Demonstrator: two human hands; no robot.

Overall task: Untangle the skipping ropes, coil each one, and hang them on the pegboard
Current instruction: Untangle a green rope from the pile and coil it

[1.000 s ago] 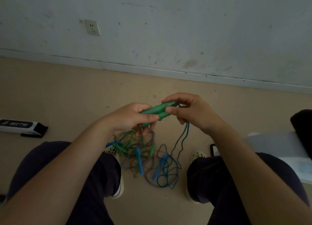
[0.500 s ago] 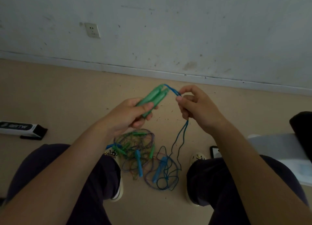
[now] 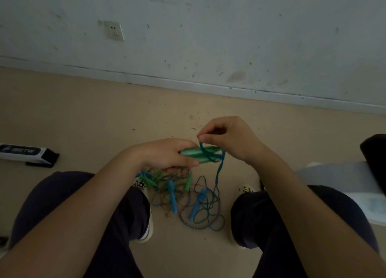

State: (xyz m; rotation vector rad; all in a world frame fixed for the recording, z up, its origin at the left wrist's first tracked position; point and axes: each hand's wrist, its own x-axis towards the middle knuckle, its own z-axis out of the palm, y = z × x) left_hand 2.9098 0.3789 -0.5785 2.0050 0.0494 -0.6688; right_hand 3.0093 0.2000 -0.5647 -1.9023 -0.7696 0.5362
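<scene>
I see my left hand (image 3: pixel 167 154) gripping the green handles (image 3: pixel 197 153) side by side above the floor (image 3: pixel 83 114), fingers curled round them. My right hand (image 3: pixel 227 141) pinches the blue rope (image 3: pixel 219 169) just above the handles; the rope crosses over them and hangs down to the tangle (image 3: pixel 181 196) of ropes lying between my shoes, near the wall (image 3: pixel 208 37).
</scene>
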